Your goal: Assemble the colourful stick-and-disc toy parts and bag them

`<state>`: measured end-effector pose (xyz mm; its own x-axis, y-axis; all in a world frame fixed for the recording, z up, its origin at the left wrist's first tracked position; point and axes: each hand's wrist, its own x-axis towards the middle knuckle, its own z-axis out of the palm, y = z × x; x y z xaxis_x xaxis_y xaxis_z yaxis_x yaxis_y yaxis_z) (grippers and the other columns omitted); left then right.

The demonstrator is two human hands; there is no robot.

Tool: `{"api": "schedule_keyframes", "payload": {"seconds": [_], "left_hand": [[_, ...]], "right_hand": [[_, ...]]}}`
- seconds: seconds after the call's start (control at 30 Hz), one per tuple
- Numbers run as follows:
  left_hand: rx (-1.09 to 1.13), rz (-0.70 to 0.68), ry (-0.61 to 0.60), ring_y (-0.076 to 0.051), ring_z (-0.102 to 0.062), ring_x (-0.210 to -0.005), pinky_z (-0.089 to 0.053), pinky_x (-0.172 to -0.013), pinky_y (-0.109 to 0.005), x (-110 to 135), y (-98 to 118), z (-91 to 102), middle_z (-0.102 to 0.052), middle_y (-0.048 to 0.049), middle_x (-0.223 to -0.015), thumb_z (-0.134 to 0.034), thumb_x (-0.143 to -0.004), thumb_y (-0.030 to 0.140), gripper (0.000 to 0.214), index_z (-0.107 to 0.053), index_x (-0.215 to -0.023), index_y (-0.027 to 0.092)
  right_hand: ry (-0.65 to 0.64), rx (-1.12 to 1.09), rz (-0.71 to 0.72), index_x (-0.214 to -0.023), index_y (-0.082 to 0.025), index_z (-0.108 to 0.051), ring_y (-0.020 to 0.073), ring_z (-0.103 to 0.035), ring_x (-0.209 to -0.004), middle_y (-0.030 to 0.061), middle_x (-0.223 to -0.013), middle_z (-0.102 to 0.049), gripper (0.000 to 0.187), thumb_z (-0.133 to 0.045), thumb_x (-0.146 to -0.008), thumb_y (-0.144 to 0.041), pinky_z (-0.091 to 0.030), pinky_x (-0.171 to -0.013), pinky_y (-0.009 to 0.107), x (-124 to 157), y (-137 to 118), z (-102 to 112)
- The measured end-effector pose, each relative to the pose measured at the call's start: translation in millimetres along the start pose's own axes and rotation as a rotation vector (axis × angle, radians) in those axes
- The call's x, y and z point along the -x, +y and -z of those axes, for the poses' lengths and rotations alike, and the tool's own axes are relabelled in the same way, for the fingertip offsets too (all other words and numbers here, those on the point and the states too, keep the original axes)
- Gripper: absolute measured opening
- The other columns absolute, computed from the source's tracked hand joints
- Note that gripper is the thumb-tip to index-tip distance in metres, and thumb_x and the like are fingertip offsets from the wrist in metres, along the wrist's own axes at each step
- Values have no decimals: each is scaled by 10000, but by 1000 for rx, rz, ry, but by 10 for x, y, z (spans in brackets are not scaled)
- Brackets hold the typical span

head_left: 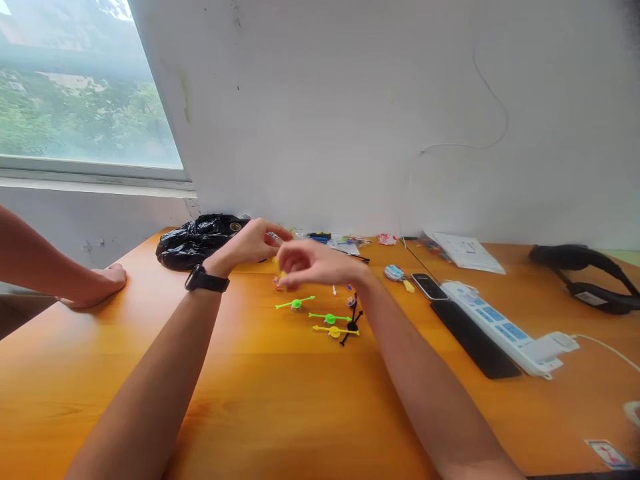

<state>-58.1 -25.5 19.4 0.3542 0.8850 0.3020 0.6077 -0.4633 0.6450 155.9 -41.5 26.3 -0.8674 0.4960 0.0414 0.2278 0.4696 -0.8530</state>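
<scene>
Above the middle of the table, my left hand (254, 241) reaches in with bent fingers, thumb and index close together. Whatever they pinch is too small to make out. My right hand (317, 263), somewhat blurred, is curled just beside it; a bit of yellow shows by its thumb, but I cannot tell what it is. Below the hands lie small plastic arrow spinners: a green spinner (296, 304), a second green spinner (330, 319), a yellow spinner (335, 331) and a black spinner (353, 327). A small white arrow (335, 291) lies behind them.
A black plastic bag (200, 241) stands at the back left. Another person's hand (107, 283) rests on the table's left edge. To the right are a phone (429, 287), a black slab (473, 340), a power strip (503, 327), a white packet (465, 252) and a black headset (590, 277).
</scene>
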Motion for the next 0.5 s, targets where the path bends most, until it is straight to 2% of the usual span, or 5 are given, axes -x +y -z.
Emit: {"api": "schedule_keyframes", "payload": {"seconds": [0.1,0.17,0.23,0.4,0.5], "left_hand": [[35,6,-4,-189,-661,-675,-499,-584,-281,3,24,-5,-786,-66,-833,-759,-743,291,338,-834,-1043,153],[53,0,20,-195,-687,-723,-531,-628,-289,4,46,-14,-808,-88,-947,-772,-745,289,335,-834,-1048,159],[51,-23,23,-192,-693,-740,-540,-650,-285,5,67,-21,-814,-87,-971,-761,-762,277,311,-836,-1043,164],[0,-68,4,-182,-698,-740,-534,-653,-258,-4,47,-28,-814,-61,-898,-707,-802,266,262,-845,-1001,166],[-31,-25,41,-205,-731,-791,-565,-677,-275,-27,-18,-25,-826,-87,-1001,-710,-788,266,288,-851,-1021,174]], "right_hand": [[512,24,112,-979,-222,-543,160,-688,-818,20,-926,-692,230,-706,-886,-356,-538,-729,282,73,73,217],[697,100,150,-947,-223,-535,155,-660,-781,18,-916,-675,239,-703,-889,-384,-520,-700,282,46,160,241],[736,174,169,-955,-221,-549,154,-643,-762,23,-938,-681,236,-690,-896,-401,-508,-687,283,-14,248,204],[667,412,104,-983,-226,-620,141,-618,-694,22,-992,-718,207,-681,-911,-410,-455,-675,283,-129,329,81],[727,527,61,-990,-215,-655,135,-600,-675,38,-1023,-726,216,-664,-925,-421,-433,-677,288,-52,265,174]]}}
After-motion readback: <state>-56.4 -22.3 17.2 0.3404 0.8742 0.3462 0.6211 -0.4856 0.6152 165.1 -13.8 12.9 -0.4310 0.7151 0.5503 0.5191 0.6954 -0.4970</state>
